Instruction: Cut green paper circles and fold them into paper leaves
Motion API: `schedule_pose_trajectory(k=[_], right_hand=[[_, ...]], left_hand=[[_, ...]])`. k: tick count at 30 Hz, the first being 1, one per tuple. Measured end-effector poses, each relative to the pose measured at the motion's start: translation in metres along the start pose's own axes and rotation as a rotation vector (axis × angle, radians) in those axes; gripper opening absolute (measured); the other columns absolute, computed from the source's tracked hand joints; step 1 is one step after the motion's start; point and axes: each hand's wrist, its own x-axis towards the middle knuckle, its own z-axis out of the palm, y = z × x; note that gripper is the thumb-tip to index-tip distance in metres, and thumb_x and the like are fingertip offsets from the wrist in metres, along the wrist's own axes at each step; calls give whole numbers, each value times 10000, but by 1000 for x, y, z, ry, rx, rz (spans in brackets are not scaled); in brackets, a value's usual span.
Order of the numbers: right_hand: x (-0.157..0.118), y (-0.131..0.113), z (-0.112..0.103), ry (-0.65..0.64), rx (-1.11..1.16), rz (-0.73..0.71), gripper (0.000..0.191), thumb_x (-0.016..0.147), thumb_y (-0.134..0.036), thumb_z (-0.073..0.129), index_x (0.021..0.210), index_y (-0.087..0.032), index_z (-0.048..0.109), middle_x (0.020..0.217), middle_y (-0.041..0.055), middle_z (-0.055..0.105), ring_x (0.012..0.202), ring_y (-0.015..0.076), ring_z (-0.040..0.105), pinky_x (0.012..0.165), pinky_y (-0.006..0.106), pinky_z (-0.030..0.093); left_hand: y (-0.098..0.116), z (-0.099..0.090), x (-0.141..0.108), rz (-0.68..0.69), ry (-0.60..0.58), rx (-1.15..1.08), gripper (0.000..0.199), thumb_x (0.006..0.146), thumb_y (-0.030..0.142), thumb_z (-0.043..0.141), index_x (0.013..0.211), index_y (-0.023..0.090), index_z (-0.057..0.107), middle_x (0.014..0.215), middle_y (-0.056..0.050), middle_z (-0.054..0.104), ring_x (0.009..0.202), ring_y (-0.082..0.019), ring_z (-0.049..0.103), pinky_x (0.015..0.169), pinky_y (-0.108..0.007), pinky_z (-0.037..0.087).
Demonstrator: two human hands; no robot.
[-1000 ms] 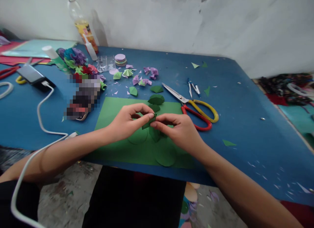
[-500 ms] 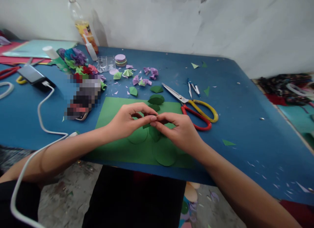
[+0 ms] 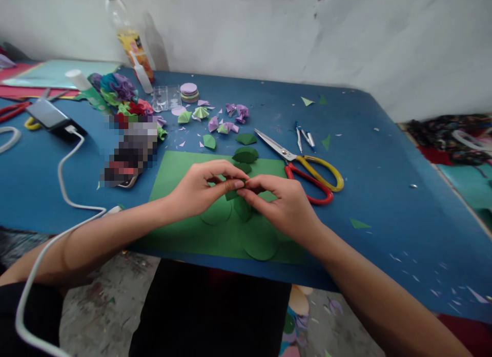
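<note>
My left hand and my right hand meet fingertip to fingertip, both pinching a small folded piece of green paper. Most of that piece is hidden behind the fingers. Below it lies a green paper sheet, with cut green circles on top. Several folded dark green paper pieces sit in a row just beyond my fingers. To the right of my right hand rest large scissors with one yellow and one red handle, blades partly apart.
Behind the sheet lie purple paper flowers, pale green folded pieces and a compass. A phone, a power bank with a white cable, and a bottle stand or lie left. Paper scraps dot the right side.
My fingertips have shifted slightly around the green paper, and a bit more of it shows between them. Both hands stay in almost the same place; the view has moved a little.
</note>
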Motion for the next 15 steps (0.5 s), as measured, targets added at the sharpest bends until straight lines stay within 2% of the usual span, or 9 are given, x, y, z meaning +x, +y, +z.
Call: schedule_pose_trajectory(k=[6,12,15], right_hand=[[-2,4,0,-42,-159,-103,147,871,-208,527,759,-167,612,720,34,662,641,143,597,605,245,434],[-1,0,5,39,-34,-9,99,879,-213,508,867,-168,596,819,40,657,741,152,621,692,255,483],[0,-1,6,39,54,61,96,892,-215,500,863,-173,581,792,23,655,718,145,614,677,254,478]], left_hand=[[0,0,0,-12,-26,81,60,787,209,674,801,158,702,746,-24,687,658,-106,604,612,-212,495],[-2,1,2,-86,62,-89,97,784,238,680,766,144,694,770,-41,712,717,-130,644,600,-214,497],[-2,2,2,-100,108,-106,115,772,255,696,764,140,699,749,-36,714,700,-125,648,580,-202,494]])
